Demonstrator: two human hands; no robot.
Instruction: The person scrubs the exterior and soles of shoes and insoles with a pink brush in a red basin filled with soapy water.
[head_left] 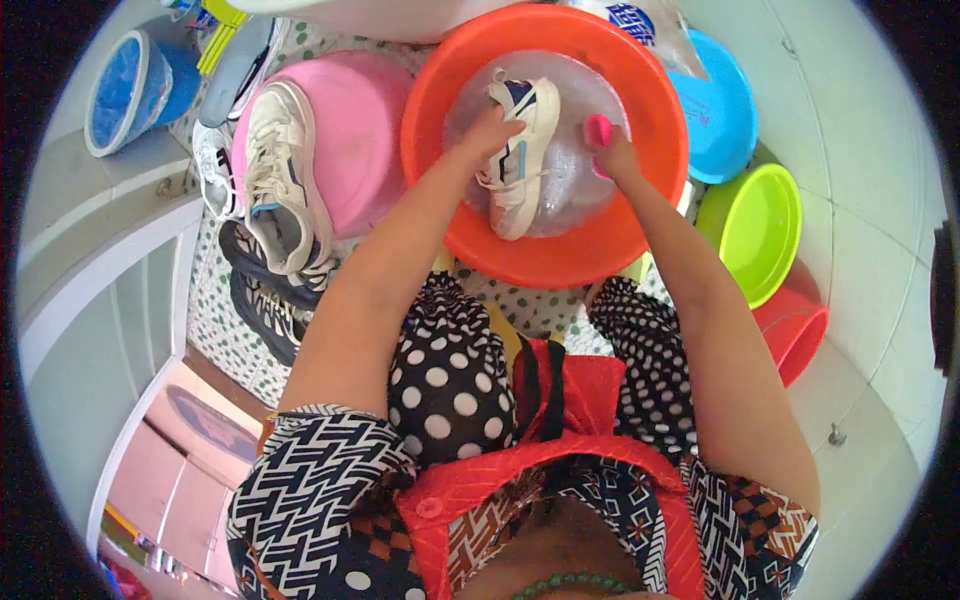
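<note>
A white sneaker (535, 140) with blue and navy patches lies on its side over the cloudy water (575, 205) in a large orange-red basin (440, 200). My left hand (490, 132) is closed on the shoe near its heel. To the right of it, above the same basin, my right hand (618, 158) grips a small pink brush (598, 130), apart from the shoe; its bristles are hidden. A similar pale sneaker (285, 160) rests at the edge of a pink round tub or stool (355, 130) on the left.
Dark sneakers (262, 290) and a white shoe (215, 170) are on the dotted floor at left. A blue bucket (125, 95) stands far left. Blue (720, 130), lime green (760, 235) and red (800, 330) basins line the right wall. A plastic bag (650, 30) lies behind.
</note>
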